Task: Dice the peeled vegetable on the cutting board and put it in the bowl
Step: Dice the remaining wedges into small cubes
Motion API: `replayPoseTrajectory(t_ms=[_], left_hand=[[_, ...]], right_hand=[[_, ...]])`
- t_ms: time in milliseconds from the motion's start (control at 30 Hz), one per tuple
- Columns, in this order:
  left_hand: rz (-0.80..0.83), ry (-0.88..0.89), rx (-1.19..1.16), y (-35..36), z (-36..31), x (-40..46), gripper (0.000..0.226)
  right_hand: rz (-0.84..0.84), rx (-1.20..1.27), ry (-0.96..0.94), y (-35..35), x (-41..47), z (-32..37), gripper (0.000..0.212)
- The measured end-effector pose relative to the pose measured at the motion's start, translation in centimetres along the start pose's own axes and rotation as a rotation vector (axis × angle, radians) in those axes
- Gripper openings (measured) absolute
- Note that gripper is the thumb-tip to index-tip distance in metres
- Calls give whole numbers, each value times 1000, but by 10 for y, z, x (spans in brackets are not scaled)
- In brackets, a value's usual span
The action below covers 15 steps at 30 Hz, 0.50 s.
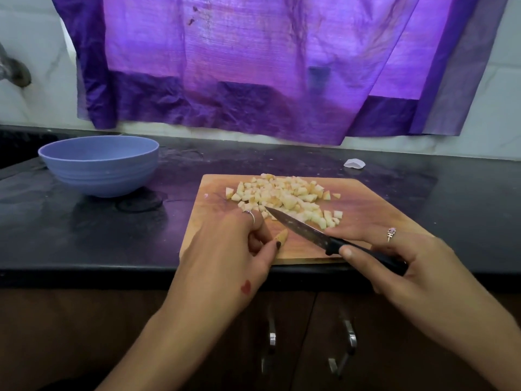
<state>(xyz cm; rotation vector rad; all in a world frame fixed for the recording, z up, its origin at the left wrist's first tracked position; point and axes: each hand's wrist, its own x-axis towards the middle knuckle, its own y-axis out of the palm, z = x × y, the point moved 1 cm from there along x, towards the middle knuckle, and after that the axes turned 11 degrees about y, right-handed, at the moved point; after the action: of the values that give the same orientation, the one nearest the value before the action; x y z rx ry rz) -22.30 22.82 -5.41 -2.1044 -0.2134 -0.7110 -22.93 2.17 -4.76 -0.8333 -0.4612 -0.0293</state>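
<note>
A wooden cutting board (363, 206) lies on the dark counter, with a pile of pale diced vegetable cubes (284, 197) on its far half. My left hand (231, 249) pinches a small uncut vegetable piece (282, 237) near the board's front edge. My right hand (394, 258) grips the black handle of a knife (298, 225); the blade points up-left, its tip at the edge of the diced pile. A blue bowl (98, 165) stands on the counter to the left of the board; I cannot see anything inside it.
A purple cloth (253, 66) hangs over the wall behind the counter. A small white scrap (354, 163) lies behind the board's right side. A tap (14, 69) juts out at far left. Cabinet doors with metal handles (272, 331) sit below the counter edge.
</note>
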Motion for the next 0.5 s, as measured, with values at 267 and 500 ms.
replayPoseTrajectory(t_ms=[267,500], left_hand=[[-38,7,-17,3,0,-3,22],[-28,-14,-42,4,0,-3,22]], right_hand=[[107,-120,-22,-3,15,10,23],[89,-242,-44,4,23,16,30]])
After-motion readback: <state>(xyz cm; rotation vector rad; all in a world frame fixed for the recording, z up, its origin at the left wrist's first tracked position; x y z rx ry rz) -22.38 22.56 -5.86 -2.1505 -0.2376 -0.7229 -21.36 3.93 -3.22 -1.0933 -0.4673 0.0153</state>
